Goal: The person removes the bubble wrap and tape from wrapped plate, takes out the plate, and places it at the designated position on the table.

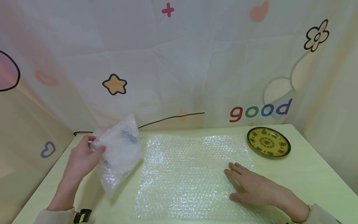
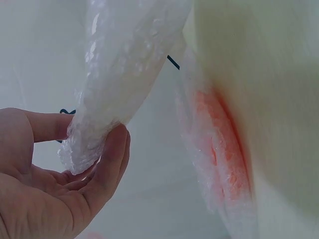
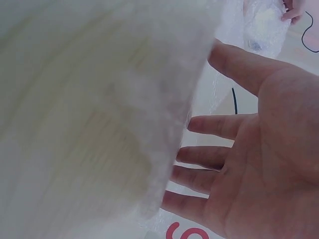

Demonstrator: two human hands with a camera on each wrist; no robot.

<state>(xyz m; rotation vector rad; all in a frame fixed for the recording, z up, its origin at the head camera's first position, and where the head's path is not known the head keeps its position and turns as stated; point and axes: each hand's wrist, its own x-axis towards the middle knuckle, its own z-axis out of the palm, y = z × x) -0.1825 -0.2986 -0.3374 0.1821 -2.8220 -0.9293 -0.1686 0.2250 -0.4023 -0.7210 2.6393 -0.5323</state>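
Note:
My left hand (image 1: 85, 157) pinches the left edge of a bubble-wrapped package (image 1: 120, 152), tilted up off the table; dark marks show faintly through its layers. In the left wrist view, the thumb and fingers curl round the crumpled end of that package (image 2: 114, 74). A sheet of bubble wrap (image 1: 187, 177) lies spread flat in the middle of the table. Over the sheet's right side, my right hand (image 1: 254, 185) is spread with straight fingers. From the right wrist view, the fingertips touch or nearly touch the sheet's edge (image 3: 174, 124); which, I cannot tell.
A yellow plate (image 1: 267, 142) with a dark rim and dark motifs lies at the back right of the table (image 1: 305, 177). Behind the held package, another wrapped bundle (image 2: 224, 154) with something orange-red inside rests on the table. A printed curtain (image 1: 179, 68) closes the back.

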